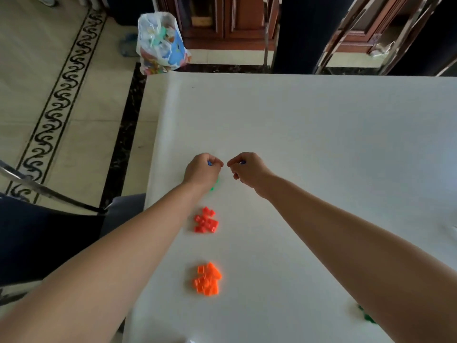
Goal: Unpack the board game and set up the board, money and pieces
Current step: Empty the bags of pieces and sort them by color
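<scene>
I have both hands out over the white tabletop (321, 125), knuckles nearly meeting. My left hand (202, 170) has its fingers (217, 165) curled in, pinching a small blue piece (210, 163) that only just peeks out between them. My right hand (247, 170) is curled the same way, and a second blue piece (242, 162) shows in its pinch. I cannot tell whether either hand holds anything more. The two sets of fingers are close but apart, with a narrow strip of tabletop between them.

Just behind the left fingers, toward my wrist and partly hidden under the hand, a few green pieces (215, 183) lie on the tabletop. Further back along the left forearm sits a pile of red pieces (206, 220), and nearer to me a pile of orange pieces (207, 279). The three lots lie in a line, each apart from the next. Well back from the right fingers, beside my right forearm, more green bits (368, 316) show, blurred. Beyond the fingers, past the far tabletop edge, a printed plastic bag (160, 43) stands on the tiled floor (49, 95).
</scene>
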